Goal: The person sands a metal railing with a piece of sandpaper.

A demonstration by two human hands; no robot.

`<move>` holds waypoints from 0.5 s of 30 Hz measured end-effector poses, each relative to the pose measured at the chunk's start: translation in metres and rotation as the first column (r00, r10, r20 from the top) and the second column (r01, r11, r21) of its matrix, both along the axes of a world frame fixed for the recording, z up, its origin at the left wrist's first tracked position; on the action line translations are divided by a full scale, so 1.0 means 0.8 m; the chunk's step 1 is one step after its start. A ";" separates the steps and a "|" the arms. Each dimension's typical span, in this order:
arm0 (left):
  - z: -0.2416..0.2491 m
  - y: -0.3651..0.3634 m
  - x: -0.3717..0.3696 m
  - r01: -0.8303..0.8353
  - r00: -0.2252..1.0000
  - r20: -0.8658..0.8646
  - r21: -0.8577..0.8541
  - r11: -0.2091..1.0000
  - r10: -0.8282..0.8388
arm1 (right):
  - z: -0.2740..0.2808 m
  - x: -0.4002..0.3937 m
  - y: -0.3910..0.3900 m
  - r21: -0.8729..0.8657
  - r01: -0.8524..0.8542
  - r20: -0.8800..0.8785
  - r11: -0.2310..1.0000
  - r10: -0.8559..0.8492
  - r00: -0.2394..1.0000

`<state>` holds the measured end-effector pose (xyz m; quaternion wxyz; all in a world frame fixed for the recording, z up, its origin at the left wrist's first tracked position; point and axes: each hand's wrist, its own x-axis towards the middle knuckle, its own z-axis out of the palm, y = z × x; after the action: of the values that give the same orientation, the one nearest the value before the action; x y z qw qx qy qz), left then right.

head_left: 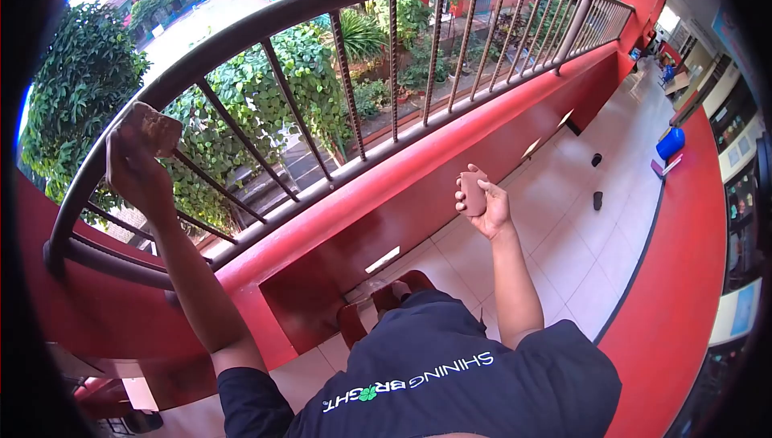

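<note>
My left hand (138,166) is raised to the dark metal handrail (265,16) on the left. Its fingers are closed on a crumpled brown cloth (158,128), which lies against the rail. Out over the tiled floor, my right hand (492,211) holds a flat reddish-brown slab with rounded edges (474,194), about palm-sized. Its fingers wrap around the far side and the thumb lies along the near edge. The slab is clear of the railing.
Ribbed bars (346,84) run below the handrail, above a red ledge (370,189). Leafy plants (273,76) grow beyond. Dark slippers (597,200) lie on the tiled floor (555,221). A blue bin (670,144) stands at right. Below me is a reddish-brown chair (351,324).
</note>
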<state>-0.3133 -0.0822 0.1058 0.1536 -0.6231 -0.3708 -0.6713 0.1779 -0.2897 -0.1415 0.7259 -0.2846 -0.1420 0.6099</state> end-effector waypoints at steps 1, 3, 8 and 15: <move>-0.007 -0.016 0.012 0.062 0.998 0.006 -0.015 0.998 -0.062 | 0.011 -0.007 0.006 0.005 -0.015 0.009 1.000 0.015 1.000; -0.057 -0.003 0.003 0.026 1.000 0.015 -0.031 0.999 -0.026 | 0.023 -0.020 0.016 -0.051 -0.054 0.081 0.997 0.058 0.995; -0.142 0.002 0.046 -0.008 1.000 -0.004 -0.126 0.992 0.007 | 0.064 -0.018 0.088 -0.042 -0.020 0.403 0.999 0.035 0.915; -0.157 0.039 0.048 0.064 0.994 0.098 -0.091 0.994 -0.056 | 0.297 -0.043 0.254 0.825 0.224 0.565 0.519 -0.752 -0.340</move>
<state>-0.2748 -0.0513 -0.0196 0.0861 -0.6079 -0.3899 -0.6863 0.1438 -0.0863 0.0965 0.6255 -0.4944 -0.5623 -0.2193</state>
